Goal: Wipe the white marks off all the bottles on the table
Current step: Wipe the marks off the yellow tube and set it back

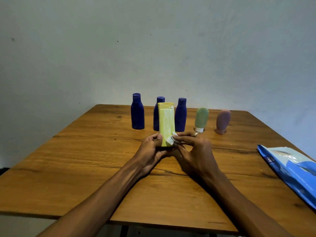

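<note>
Yellow plastic fills the middle of my view: the yellow bottle (pixel 166 123) is held upright above the wooden counter (pixel 85 159), its lower end gripped in my left hand (pixel 152 151), thumb curled onto its front face. Pale whitish streaks run down that face. My right hand (pixel 193 151) pinches a small white wipe (pixel 172 140) between thumb and fingertips and presses it against the bottle's lower right edge; a ring (pixel 196 134) shows on one finger.

Behind the yellow bottle, three dark blue bottles stand upright in a row near the far edge of the counter: the left blue bottle (pixel 137 112), the middle blue bottle (pixel 156 117), partly hidden, and the right blue bottle (pixel 180 115). To their right a green tube (pixel 201 118) stands on its white cap, and further right a pink tube (pixel 223 120) stands on its cap too. I cannot tell whether these carry marks. At the counter's right edge lies a blue wipes packet (pixel 294 170).
</note>
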The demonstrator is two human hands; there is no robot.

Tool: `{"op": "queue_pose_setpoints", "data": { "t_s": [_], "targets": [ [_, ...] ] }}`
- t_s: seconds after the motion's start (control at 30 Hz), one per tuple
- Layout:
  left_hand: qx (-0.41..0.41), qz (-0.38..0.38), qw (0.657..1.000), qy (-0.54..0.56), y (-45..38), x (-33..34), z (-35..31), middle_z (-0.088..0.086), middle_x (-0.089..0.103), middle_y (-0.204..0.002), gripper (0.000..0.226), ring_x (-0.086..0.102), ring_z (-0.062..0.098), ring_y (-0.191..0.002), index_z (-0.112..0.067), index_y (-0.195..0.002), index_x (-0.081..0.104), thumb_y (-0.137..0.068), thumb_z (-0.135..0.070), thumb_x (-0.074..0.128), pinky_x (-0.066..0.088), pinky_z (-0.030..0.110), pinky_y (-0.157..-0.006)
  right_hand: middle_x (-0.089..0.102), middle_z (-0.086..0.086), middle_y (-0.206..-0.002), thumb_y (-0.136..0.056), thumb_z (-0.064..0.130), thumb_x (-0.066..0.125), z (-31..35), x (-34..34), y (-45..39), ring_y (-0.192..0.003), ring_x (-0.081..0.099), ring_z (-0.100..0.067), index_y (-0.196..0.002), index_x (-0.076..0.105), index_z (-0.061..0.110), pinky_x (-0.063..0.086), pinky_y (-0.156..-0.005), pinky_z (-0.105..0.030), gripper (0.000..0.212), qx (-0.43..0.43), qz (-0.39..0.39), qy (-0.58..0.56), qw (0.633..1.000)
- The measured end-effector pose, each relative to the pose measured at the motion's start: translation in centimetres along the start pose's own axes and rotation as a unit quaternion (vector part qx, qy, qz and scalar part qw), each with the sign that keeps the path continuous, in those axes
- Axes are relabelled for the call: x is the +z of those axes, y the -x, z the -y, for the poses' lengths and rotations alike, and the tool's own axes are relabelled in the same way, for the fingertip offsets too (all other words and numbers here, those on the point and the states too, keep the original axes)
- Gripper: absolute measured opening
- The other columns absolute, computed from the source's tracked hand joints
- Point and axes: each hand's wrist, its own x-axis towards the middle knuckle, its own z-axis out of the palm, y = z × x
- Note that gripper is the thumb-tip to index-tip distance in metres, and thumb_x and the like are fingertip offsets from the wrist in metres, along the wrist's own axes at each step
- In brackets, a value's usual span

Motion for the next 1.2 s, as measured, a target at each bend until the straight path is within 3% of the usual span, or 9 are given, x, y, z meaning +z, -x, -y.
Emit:
{"op": "queue_pose_setpoints", "data": {
  "t_s": [0.17, 0.33, 0.43, 0.67, 0.8, 1.0, 1.2],
  "targets": [
    [-0.009, 0.012, 1.0, 0.003, 0.3, 0.6, 0.0, 0.021, 0.066, -0.13, 0.031, 0.066, 0.035, -0.121, -0.003, -0.131, 0.058, -0.108, -0.011, 0.037, 0.055, 0.051, -0.099, 0.075, -0.001, -0.108, -0.085, 0.009, 0.081, 0.1, 0.0, -0.8, -0.097, 0.072, -0.005, -0.111, 0.079, 0.014, 0.063, -0.081, -0.027, 0.027, 0.002, -0.077, -0.038, 0.996],
    [-0.018, 0.035, 0.999, 0.012, 0.4, 0.7, 0.0, 0.02, 0.072, -0.12, 0.035, 0.071, 0.033, -0.112, -0.001, -0.139, 0.052, -0.107, -0.01, 0.04, 0.06, 0.048, -0.093, 0.076, -0.003, -0.107, -0.086, 0.011, 0.079, 0.6, -0.3, -4.3, -0.094, 0.073, -0.01, -0.112, 0.078, 0.01, 0.061, -0.078, -0.021, 0.026, -0.018, -0.154, -0.049, 0.987],
    [-0.022, 0.047, 0.998, 0.023, 0.6, 0.7, 0.0, 0.023, 0.072, -0.119, 0.037, 0.071, 0.035, -0.111, 0.0, -0.141, 0.049, -0.107, -0.01, 0.039, 0.058, 0.05, -0.094, 0.076, -0.002, -0.104, -0.088, 0.012, 0.078, 1.2, -0.7, -6.8, -0.094, 0.073, -0.011, -0.113, 0.077, 0.011, 0.062, -0.079, -0.027, 0.025, -0.032, -0.19, -0.041, 0.98],
    [-0.003, 0.039, 0.999, 0.032, 0.3, 0.7, 0.0, 0.026, 0.065, -0.129, 0.033, 0.065, 0.038, -0.121, -0.002, -0.137, 0.053, -0.107, -0.008, 0.04, 0.058, 0.05, -0.095, 0.076, -0.007, -0.107, -0.088, 0.009, 0.077, 0.2, -0.7, -5.7, -0.095, 0.074, -0.015, -0.116, 0.075, 0.011, 0.063, -0.08, -0.028, 0.028, -0.029, -0.108, -0.026, 0.993],
    [-0.005, 0.037, 0.999, 0.023, 0.2, 0.4, 0.2, 0.015, 0.075, -0.115, 0.03, 0.068, 0.034, -0.117, -0.009, -0.131, 0.058, -0.107, -0.007, 0.039, 0.056, 0.052, -0.098, 0.075, -0.007, -0.108, -0.083, 0.003, 0.081, -0.3, -1.0, -3.8, -0.097, 0.073, -0.014, -0.112, 0.077, 0.01, 0.063, -0.082, -0.029, 0.03, -0.043, -0.046, 0.014, 0.998],
    [-0.006, 0.033, 0.999, -0.001, 0.4, 0.5, 0.4, 0.023, 0.07, -0.123, 0.034, 0.069, 0.037, -0.115, -0.003, -0.139, 0.052, -0.108, -0.009, 0.04, 0.058, 0.051, -0.095, 0.073, -0.009, -0.109, -0.082, -0.002, 0.08, 0.7, -1.7, -6.5, -0.098, 0.071, -0.014, -0.109, 0.078, 0.009, 0.06, -0.083, -0.018, 0.029, -0.054, -0.092, 0.017, 0.994],
    [0.0, 0.032, 0.999, -0.027, 0.2, 0.2, 0.6, 0.03, 0.066, -0.127, 0.036, 0.064, 0.045, -0.119, -0.001, -0.142, 0.049, -0.108, -0.01, 0.04, 0.056, 0.052, -0.099, 0.071, -0.01, -0.114, -0.088, 0.01, 0.079, 0.5, 0.2, -7.9, -0.103, 0.069, -0.016, -0.115, 0.077, 0.01, 0.062, -0.084, -0.03, 0.027, -0.051, -0.155, 0.03, 0.986]
  ]
}}
